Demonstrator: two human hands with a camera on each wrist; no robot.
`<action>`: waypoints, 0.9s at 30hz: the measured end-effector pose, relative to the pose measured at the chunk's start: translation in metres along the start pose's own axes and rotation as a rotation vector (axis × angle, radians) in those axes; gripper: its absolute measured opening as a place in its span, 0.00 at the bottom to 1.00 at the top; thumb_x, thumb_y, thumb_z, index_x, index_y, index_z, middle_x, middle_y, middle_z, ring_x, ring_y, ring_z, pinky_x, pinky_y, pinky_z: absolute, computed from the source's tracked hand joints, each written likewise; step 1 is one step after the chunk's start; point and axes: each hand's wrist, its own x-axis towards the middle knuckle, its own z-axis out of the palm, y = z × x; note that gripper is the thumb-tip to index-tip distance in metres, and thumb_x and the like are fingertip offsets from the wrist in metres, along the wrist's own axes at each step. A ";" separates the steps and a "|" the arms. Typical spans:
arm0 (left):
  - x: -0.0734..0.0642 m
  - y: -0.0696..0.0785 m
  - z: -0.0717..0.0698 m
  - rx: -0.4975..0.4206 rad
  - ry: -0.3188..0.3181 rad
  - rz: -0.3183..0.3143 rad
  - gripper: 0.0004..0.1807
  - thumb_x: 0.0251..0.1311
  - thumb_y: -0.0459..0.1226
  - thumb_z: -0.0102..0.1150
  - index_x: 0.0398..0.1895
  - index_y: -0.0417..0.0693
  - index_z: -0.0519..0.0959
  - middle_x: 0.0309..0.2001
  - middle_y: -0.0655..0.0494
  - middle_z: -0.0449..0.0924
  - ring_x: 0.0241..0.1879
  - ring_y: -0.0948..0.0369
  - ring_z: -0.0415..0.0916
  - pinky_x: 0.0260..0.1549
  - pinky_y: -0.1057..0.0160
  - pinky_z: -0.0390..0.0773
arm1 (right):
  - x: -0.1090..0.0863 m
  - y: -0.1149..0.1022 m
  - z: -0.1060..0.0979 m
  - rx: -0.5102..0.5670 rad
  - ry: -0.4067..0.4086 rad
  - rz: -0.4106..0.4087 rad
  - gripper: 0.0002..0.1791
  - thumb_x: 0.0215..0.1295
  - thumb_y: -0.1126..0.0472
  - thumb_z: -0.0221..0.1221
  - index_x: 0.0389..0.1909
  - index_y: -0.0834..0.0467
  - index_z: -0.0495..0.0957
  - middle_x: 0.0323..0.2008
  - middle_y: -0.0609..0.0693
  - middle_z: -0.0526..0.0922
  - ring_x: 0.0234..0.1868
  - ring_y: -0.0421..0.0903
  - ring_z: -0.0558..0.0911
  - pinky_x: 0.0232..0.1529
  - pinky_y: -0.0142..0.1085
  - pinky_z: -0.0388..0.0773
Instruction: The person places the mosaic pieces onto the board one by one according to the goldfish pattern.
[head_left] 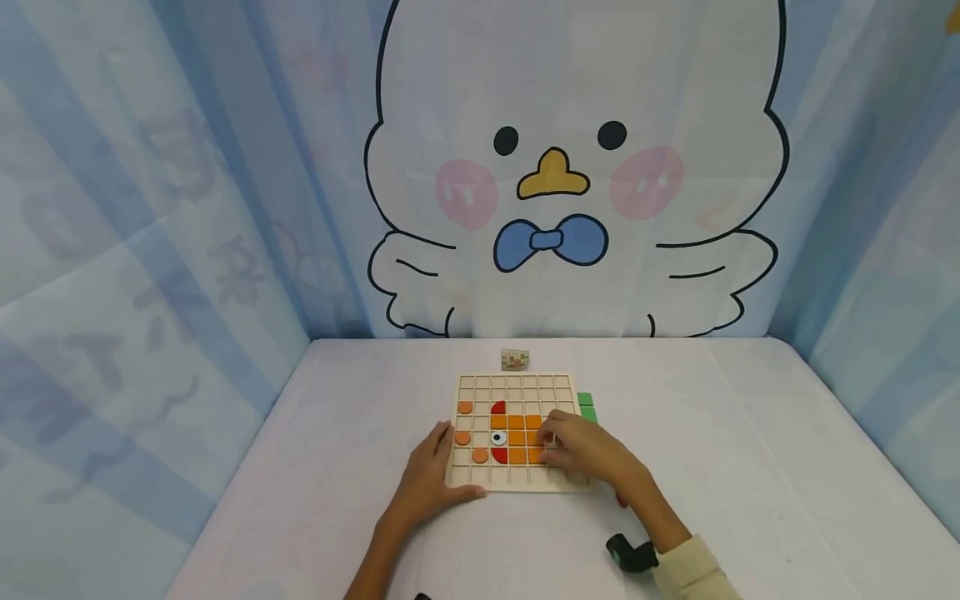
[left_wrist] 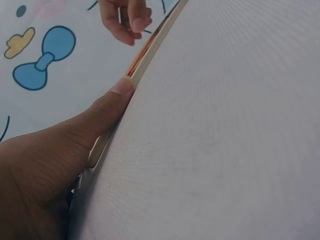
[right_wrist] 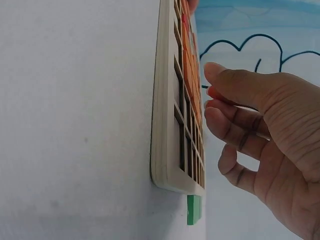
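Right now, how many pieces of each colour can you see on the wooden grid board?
Orange round pieces: 3
Orange square pieces: 6 visible; the right hand may hide more
Red curved pieces: 2
White eye piece: 1
Total: 12 visible

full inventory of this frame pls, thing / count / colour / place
grid board: 1, pale wood, centre of table
square tiles: several, orange, middle of board
round discs: 3, orange, left columns of board
quarter pieces: 2, red, above and below the eye
eye piece: 1, white with black dot, left of orange tiles
green blocks: at least 2, off board's right edge
small card: 1, patterned, behind board
table: 1, white
backdrop: cartoon bird, blue curtains
left hand: rests on board's near-left edge
right hand: fingers curled over board's right side
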 end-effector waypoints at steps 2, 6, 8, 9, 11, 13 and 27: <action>0.000 0.000 0.000 0.001 -0.001 -0.002 0.67 0.38 0.70 0.68 0.76 0.40 0.53 0.77 0.45 0.50 0.72 0.47 0.55 0.70 0.45 0.61 | -0.002 0.002 -0.002 0.007 0.002 0.033 0.11 0.61 0.56 0.67 0.42 0.55 0.83 0.36 0.41 0.78 0.35 0.36 0.74 0.38 0.29 0.78; 0.000 0.000 0.000 0.011 -0.002 0.002 0.67 0.39 0.70 0.67 0.76 0.40 0.53 0.77 0.45 0.50 0.73 0.47 0.55 0.70 0.45 0.61 | -0.006 0.008 -0.005 0.017 0.013 0.103 0.10 0.61 0.57 0.67 0.42 0.55 0.83 0.35 0.41 0.77 0.35 0.37 0.74 0.37 0.28 0.78; -0.001 0.000 0.000 0.009 0.002 0.003 0.67 0.38 0.70 0.68 0.76 0.40 0.53 0.77 0.45 0.50 0.72 0.47 0.56 0.70 0.45 0.62 | -0.007 0.011 -0.006 0.014 0.023 0.120 0.10 0.61 0.58 0.67 0.41 0.56 0.83 0.35 0.41 0.77 0.34 0.37 0.73 0.37 0.29 0.77; -0.001 0.000 0.000 0.008 0.001 0.000 0.67 0.38 0.70 0.68 0.76 0.40 0.53 0.77 0.45 0.50 0.72 0.47 0.55 0.70 0.45 0.61 | -0.008 0.012 -0.006 0.013 0.028 0.129 0.10 0.61 0.58 0.67 0.41 0.56 0.83 0.35 0.42 0.77 0.34 0.37 0.73 0.37 0.29 0.77; -0.001 0.000 0.000 0.006 0.001 -0.002 0.67 0.38 0.70 0.68 0.76 0.40 0.53 0.77 0.45 0.50 0.73 0.47 0.55 0.70 0.45 0.61 | -0.010 0.015 -0.007 0.010 0.039 0.148 0.09 0.61 0.58 0.67 0.41 0.56 0.82 0.35 0.42 0.78 0.35 0.37 0.73 0.37 0.30 0.77; -0.001 0.001 0.000 0.007 -0.001 -0.002 0.67 0.38 0.70 0.68 0.76 0.40 0.53 0.77 0.45 0.50 0.73 0.47 0.55 0.70 0.45 0.61 | -0.013 0.017 -0.009 0.005 0.054 0.168 0.09 0.61 0.59 0.66 0.41 0.56 0.82 0.36 0.43 0.79 0.34 0.38 0.73 0.38 0.32 0.78; 0.000 0.001 0.000 -0.008 0.002 -0.013 0.67 0.38 0.69 0.69 0.76 0.41 0.53 0.77 0.45 0.50 0.73 0.46 0.54 0.70 0.45 0.61 | -0.020 0.043 -0.015 -0.101 0.113 0.264 0.15 0.55 0.60 0.70 0.42 0.60 0.82 0.39 0.50 0.78 0.33 0.41 0.73 0.35 0.35 0.77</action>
